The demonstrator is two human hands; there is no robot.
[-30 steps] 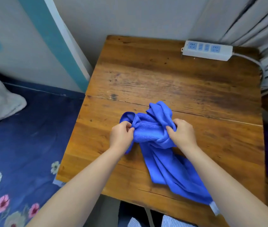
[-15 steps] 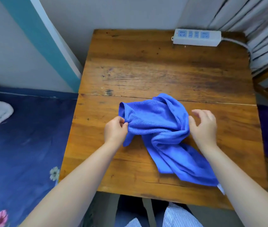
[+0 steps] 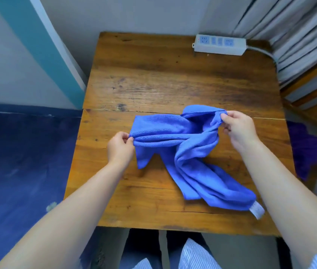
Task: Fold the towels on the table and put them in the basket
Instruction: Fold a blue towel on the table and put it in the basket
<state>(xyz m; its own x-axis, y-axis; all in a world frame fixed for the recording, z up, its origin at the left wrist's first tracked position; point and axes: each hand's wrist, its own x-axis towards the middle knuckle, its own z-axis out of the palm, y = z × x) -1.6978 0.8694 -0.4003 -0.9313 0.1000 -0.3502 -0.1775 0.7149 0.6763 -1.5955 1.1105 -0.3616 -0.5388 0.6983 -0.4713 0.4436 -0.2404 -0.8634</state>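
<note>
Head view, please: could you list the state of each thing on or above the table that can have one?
blue towel: unfolded and twisted, far edge lifted between both hands, the rest lying on the table.
left hand: pinched shut on the towel's left edge.
right hand: pinched shut on the towel's far right corner.
power strip: lying flat at the table's far edge, nothing visibly plugged in.
wooden table: bears the towel and power strip.

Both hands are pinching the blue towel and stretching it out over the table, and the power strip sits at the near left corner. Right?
Not quite. The head view shows the power strip at the far right corner of the table. The rest holds: left hand and right hand each pinch the blue towel, stretching it.
</note>
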